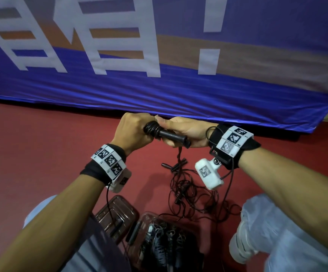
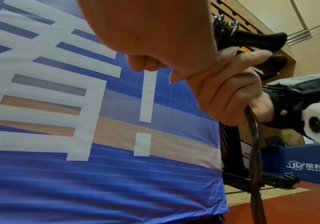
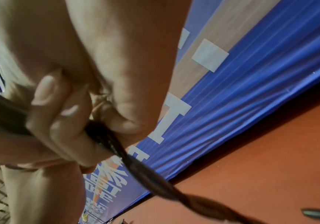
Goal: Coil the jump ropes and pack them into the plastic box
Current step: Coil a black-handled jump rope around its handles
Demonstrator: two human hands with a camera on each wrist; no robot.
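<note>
Here I see both hands raised together over the red floor [image 1: 41, 154], knuckles almost meeting. My left hand [image 1: 133, 130] is clenched around the wound end of a jump rope, where black cord [image 1: 151, 128] sits in tight turns around the handles [image 1: 171, 136]. My right hand [image 1: 186, 132] grips the other end of those black handles, fingers curled under them. From the left wrist view, two twisted strands drop from the right fist [image 2: 232, 94] straight down.

That loose cord falls into a tangled pile of rope [image 1: 194, 195] on the floor between my knees, with another handle [image 1: 169, 165] lying at its far edge. Nearer me, the clear plastic box [image 1: 139, 250] holds several bundled ropes already. Its lid [image 1: 118, 213] lies just left of it.

Beyond the hands hangs a blue banner [image 1: 178, 91] with large white characters.
</note>
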